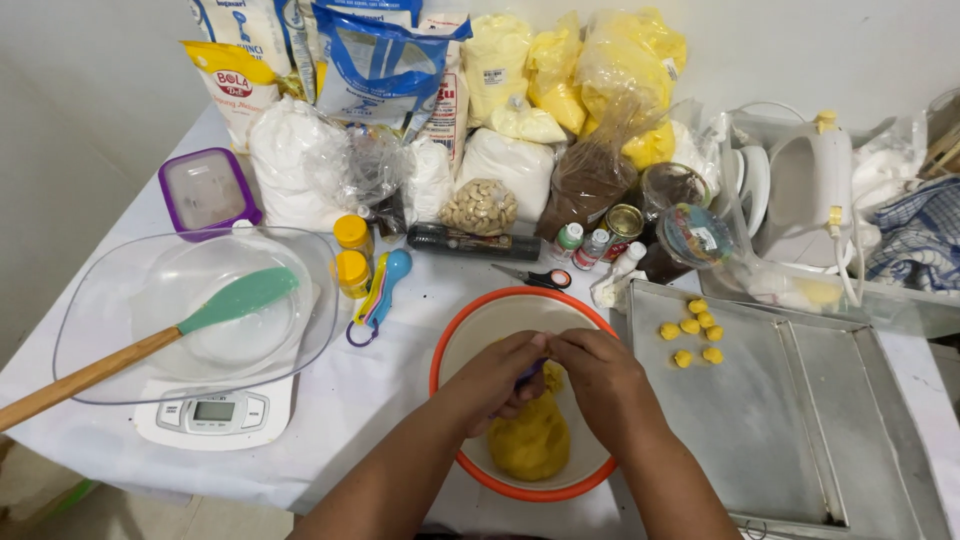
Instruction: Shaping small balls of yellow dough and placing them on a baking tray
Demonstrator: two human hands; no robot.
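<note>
Both hands meet over the orange-rimmed bowl [455, 340]. The left hand [500, 378] and right hand [600, 385] have their fingertips pressed together around something small and dark, perhaps a little scoop or spoon, though I cannot tell exactly what it is. Just below the grip lies the lump of yellow dough [530, 442], resting in the bottom of the bowl and touching the left hand's underside.

The step in hand looks like portioning: pinching or scooping a small bit off the lump and shaping it. To the right of the grip, six small yellow dough pieces [692, 338] sit clustered on the metal tray [760, 420]. The next move likely calls for a gentle, even squeeze so the piece matches those, then a short carry rightward to the tray.
</note>
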